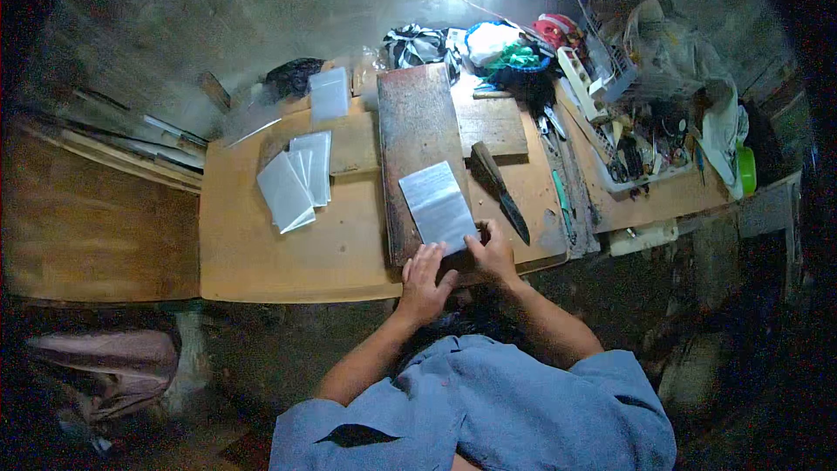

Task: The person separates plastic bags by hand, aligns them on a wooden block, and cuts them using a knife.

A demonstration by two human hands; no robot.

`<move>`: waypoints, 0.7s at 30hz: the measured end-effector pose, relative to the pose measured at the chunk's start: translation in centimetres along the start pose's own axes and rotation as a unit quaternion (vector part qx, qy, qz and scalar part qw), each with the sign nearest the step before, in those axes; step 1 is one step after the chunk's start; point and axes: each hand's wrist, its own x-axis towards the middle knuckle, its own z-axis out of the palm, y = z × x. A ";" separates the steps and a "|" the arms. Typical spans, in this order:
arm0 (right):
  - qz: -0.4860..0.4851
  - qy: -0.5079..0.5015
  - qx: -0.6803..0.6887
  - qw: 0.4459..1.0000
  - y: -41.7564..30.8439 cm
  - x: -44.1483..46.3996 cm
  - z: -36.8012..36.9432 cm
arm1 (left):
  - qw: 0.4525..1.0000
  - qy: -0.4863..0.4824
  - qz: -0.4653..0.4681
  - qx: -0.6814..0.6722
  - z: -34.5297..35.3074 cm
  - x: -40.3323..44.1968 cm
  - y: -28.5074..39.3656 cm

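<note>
A pale, silvery rectangular sheet (438, 205) lies tilted on the near part of a long dark wooden board (421, 126). My left hand (425, 281) rests at the sheet's lower left corner, its fingers stretched over the edge. At the lower right corner, my right hand (493, 253) has thumb and fingers closed around the sheet's edge. To the right of the board lies a knife (501, 194) with a dark handle. Several similar pale sheets (292, 185) are fanned out on the table to the left.
Another pale stack (329, 93) sits at the table's back left. Bundled bags and cloth (506, 45) lie at the back. A tray of tools (649, 144) and a power strip (581, 83) are on the right. The table's front edge (296, 297) runs before me.
</note>
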 end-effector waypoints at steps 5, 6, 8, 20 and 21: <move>-0.180 -0.029 -0.053 0.982 -5.6 -3.3 0.1 | 0.831 0.022 -0.103 -0.546 -1.6 2.4 0.1; -0.263 -0.075 -0.131 0.953 -5.9 -3.8 0.3 | 0.698 -0.011 -0.177 -0.694 -2.0 2.6 -0.2; -0.346 -0.121 -0.206 0.908 -5.7 -4.8 1.0 | 0.666 0.051 -0.186 -0.721 -2.4 2.9 -0.5; 0.043 -0.144 0.235 0.960 -9.6 -2.4 -0.9 | 0.778 0.046 -0.183 -0.599 -8.4 -0.2 3.9; 0.046 -0.144 0.235 0.960 -9.2 -2.6 -0.5 | 0.802 0.023 -0.198 -0.563 -8.1 -0.3 4.0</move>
